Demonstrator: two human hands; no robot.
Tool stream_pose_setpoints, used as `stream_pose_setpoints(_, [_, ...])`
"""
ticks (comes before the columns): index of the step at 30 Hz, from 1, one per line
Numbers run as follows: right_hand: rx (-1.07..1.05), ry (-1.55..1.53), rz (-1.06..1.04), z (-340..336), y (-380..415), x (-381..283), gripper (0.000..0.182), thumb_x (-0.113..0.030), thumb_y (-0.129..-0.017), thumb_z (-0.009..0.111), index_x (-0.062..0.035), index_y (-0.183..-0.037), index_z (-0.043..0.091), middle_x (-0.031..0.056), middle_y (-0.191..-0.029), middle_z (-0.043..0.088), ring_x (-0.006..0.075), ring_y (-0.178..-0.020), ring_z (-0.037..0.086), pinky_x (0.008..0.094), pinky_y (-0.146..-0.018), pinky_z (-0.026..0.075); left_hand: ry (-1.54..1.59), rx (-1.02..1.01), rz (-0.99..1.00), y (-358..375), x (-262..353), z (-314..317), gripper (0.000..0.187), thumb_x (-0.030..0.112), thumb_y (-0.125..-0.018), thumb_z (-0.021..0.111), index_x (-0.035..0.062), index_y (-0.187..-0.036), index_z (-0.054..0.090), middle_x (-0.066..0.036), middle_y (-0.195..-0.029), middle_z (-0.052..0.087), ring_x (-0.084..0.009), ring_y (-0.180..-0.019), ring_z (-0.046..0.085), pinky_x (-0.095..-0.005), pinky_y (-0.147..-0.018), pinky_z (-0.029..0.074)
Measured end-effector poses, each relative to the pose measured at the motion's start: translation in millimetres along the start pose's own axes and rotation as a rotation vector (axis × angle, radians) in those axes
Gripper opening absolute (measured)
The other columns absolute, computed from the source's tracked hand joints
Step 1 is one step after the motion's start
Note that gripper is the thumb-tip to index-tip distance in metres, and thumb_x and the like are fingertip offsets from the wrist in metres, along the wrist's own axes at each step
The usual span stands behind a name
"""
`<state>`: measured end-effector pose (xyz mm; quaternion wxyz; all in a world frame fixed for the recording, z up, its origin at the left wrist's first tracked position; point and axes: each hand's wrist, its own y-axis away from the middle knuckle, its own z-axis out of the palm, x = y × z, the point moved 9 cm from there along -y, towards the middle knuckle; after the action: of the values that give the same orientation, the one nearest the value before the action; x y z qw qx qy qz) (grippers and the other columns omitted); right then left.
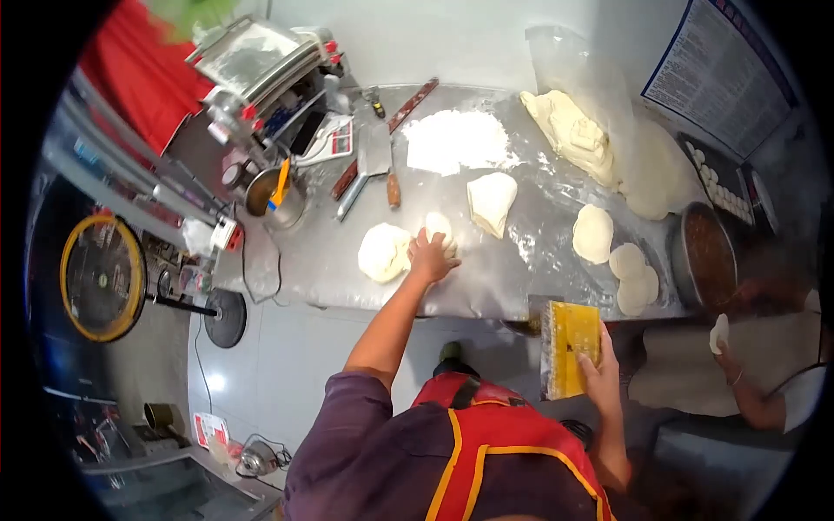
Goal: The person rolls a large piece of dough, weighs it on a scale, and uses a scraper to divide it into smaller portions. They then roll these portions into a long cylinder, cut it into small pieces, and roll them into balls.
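Observation:
My left hand lies with its fingers spread on a small lump of dough near the table's front edge. Touching that lump on the left is a larger round of dough. Beyond the front edge, my right hand grips a wide yellow scraper, its blade side turned left. A flat-topped piece of dough rests to the right of my left hand. Behind it is a white heap of flour.
A big dough mass lies at the back right. Flat dough discs sit near a bowl of filling. At the far right, a co-worker's hand holds a disc. Scrapers, a scale and a metal cup stand left.

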<state>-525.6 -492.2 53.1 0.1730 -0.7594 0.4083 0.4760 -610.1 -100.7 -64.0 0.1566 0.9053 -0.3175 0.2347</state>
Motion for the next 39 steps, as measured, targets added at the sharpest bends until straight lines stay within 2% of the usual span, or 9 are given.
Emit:
stream_pose_setpoints(4, [0.087,-0.01,0.034,1,-31,4,0.066,0.001,-0.084,0.053,-0.0034,-0.146,0.03,0.0186,-0.133,0.05,0.0239,-0.12,0.052,0.0301,-0.101,0.038,-0.382,-0.022,0.214,-39,57,-9,0.076,0.059,-0.072,0.07,0.0013,-0.12,0.057,-0.023,-0.139,0.04,-0.0485,-0.134,0.024,-0.0569,-0.109,0.021])
stream_pose_setpoints(8, [0.125,0.09,0.162,-7,-31,15,0.065,0.001,-0.085,0.053,-0.0042,-0.145,0.031,0.0177,-0.133,0.051,0.024,-0.121,0.052,0.0305,-0.101,0.038,-0.074,0.106,0.395,-107,92,26,0.1,0.059,-0.069,0.074,-0.0014,-0.138,0.035,-0.028,-0.145,0.028,-0.0476,-0.137,0.021,-0.0564,-0.112,0.017])
stream_pose_setpoints(12, [0.2,0.105,0.191,-20,-28,19,0.065,0.002,-0.085,0.052,-0.0042,-0.146,0.031,0.0169,-0.133,0.051,0.0237,-0.12,0.052,0.0309,-0.101,0.039,-0.323,-0.217,0.325,-144,106,79,0.117,0.059,-0.06,0.08,0.0138,-0.15,0.02,-0.028,-0.148,0.024,-0.0464,-0.139,0.017,-0.0526,-0.113,0.018])
stream_pose_setpoints(16, [0.223,-0.026,0.318,-35,-23,27,0.066,0.003,-0.083,0.052,0.0006,-0.145,0.03,0.0169,-0.141,0.043,0.0233,-0.13,0.042,0.0304,-0.107,0.03,-0.192,-0.388,0.235,-196,97,95,0.116,0.055,-0.054,0.082,0.0219,-0.149,0.023,-0.022,-0.15,0.029,-0.0442,-0.135,0.03,-0.0474,-0.106,0.035])
stream_pose_setpoints(17, [0.236,0.002,0.29,-39,-22,29,0.065,0.003,-0.083,0.051,-0.001,-0.145,0.03,0.0166,-0.139,0.045,0.0232,-0.127,0.045,0.0306,-0.105,0.033,-0.171,-0.272,0.235,-199,101,81,0.102,0.049,-0.06,0.082,0.02,-0.145,0.033,-0.021,-0.138,0.047,-0.0394,-0.119,0.052,-0.0457,-0.093,0.047])
stream_pose_setpoints(20, [0.269,0.041,0.213,-51,-20,43,0.065,0.004,-0.084,0.05,-0.0036,-0.145,0.031,0.0162,-0.134,0.05,0.0229,-0.121,0.051,0.031,-0.101,0.038,0.277,-0.391,0.187,-225,79,95,0.078,0.037,-0.07,0.079,0.0141,-0.137,0.045,-0.016,-0.121,0.061,-0.0332,-0.1,0.064,-0.043,-0.082,0.054])
stream_pose_setpoints(24, [0.204,-0.001,0.171,-63,-41,60,0.065,0.002,-0.084,0.051,-0.0014,-0.145,0.031,0.0163,-0.135,0.049,0.0234,-0.121,0.05,0.0308,-0.102,0.038,1.249,-0.472,-0.328,-160,72,88,0.043,0.02,-0.092,0.061,-0.002,-0.127,0.05,-0.013,-0.11,0.065,-0.0224,-0.088,0.068,-0.0354,-0.077,0.058])
stream_pose_setpoints(30, [-0.043,-0.034,0.006,-67,-128,72,0.064,-0.002,-0.084,0.051,-0.0001,-0.144,0.031,0.0183,-0.134,0.049,0.0264,-0.123,0.049,0.032,-0.103,0.037,2.102,-0.652,-0.162,-19,95,71,0.046,0.029,-0.097,0.05,0.0054,-0.137,0.045,-0.011,-0.133,0.053,-0.0248,-0.117,0.055,-0.0411,-0.101,0.046])
stream_pose_setpoints(39, [-0.578,0.017,-0.399,50,-186,24,0.066,-0.005,-0.084,0.052,0.0009,-0.145,0.029,0.0197,-0.141,0.043,0.029,-0.129,0.043,0.0355,-0.108,0.033,2.001,-0.086,-0.321,190,-13,74,0.046,0.031,-0.094,0.057,0.0053,-0.132,0.05,-0.011,-0.127,0.059,-0.0228,-0.111,0.061,-0.0408,-0.097,0.049])
